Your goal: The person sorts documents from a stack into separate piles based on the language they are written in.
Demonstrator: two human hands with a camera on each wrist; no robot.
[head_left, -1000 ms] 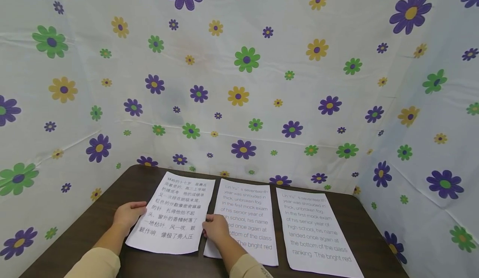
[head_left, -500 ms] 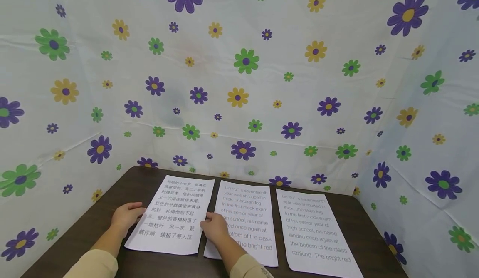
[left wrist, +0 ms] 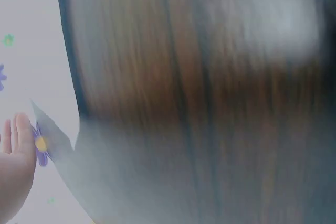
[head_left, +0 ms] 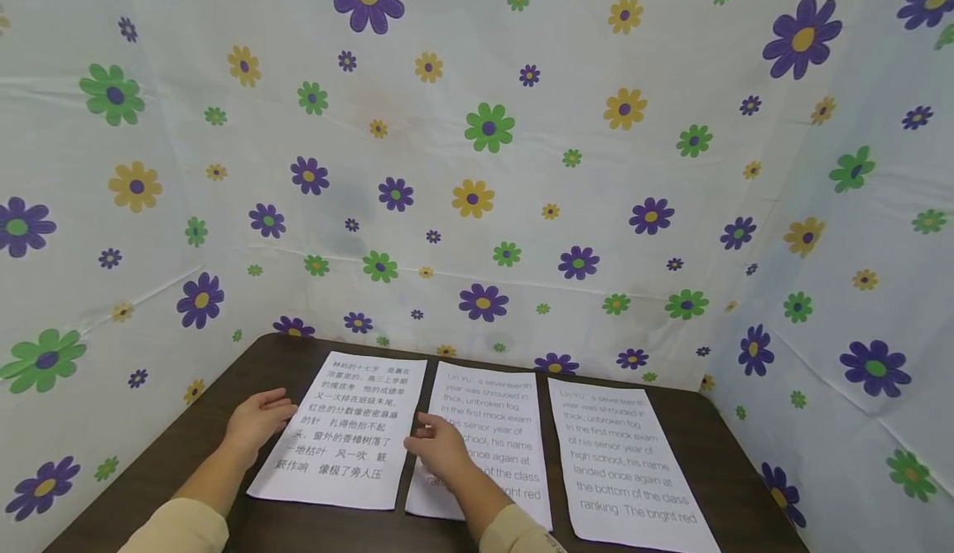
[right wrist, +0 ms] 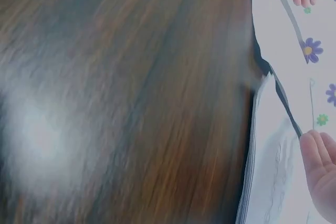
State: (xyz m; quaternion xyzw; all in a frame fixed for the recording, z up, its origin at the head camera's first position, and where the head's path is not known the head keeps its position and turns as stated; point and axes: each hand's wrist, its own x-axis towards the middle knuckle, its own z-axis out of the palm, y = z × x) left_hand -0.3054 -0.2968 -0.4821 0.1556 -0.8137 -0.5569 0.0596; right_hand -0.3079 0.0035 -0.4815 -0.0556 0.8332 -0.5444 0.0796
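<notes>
Two hands, fingers loose and holding nothing, flank the left paper on the table.

The left paper lies flat on the left of the table, long axis running near to far, its far end leaning slightly right. It sits between the fingertips: right of the left hand, left of the right hand, which hangs over the middle paper. Both are close to its long edges; I cannot tell which is nearer or whether either touches. The right wrist view shows layered sheet edges on the middle paper, hidden from the head view.
</notes>
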